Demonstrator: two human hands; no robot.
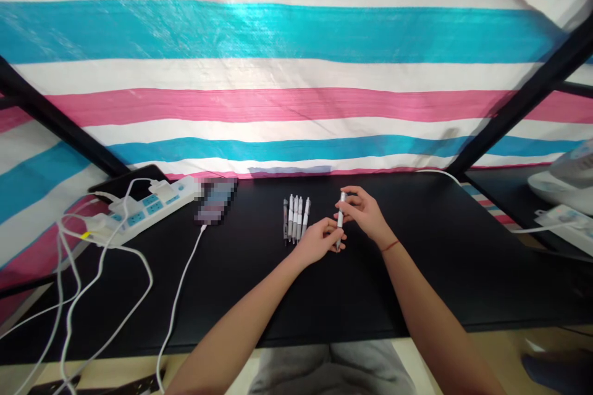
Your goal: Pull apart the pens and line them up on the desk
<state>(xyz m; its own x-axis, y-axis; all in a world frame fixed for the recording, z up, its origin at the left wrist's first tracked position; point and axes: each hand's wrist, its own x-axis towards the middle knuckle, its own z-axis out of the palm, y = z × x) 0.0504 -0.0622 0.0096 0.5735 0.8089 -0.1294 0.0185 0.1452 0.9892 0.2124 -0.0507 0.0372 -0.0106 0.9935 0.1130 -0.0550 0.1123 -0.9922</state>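
— Forearms [245,315] are reaching in; fingers?
— L hand [311,247] & R hand [369,216] are pinching click pen [341,217] over desk [445,247], near other pens [296,216]. I'm guessing light, stiff, slick; favoring mid-barrel.

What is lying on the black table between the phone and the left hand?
A row of pens lies between the phone and the left hand, on the table, as the head view shows.
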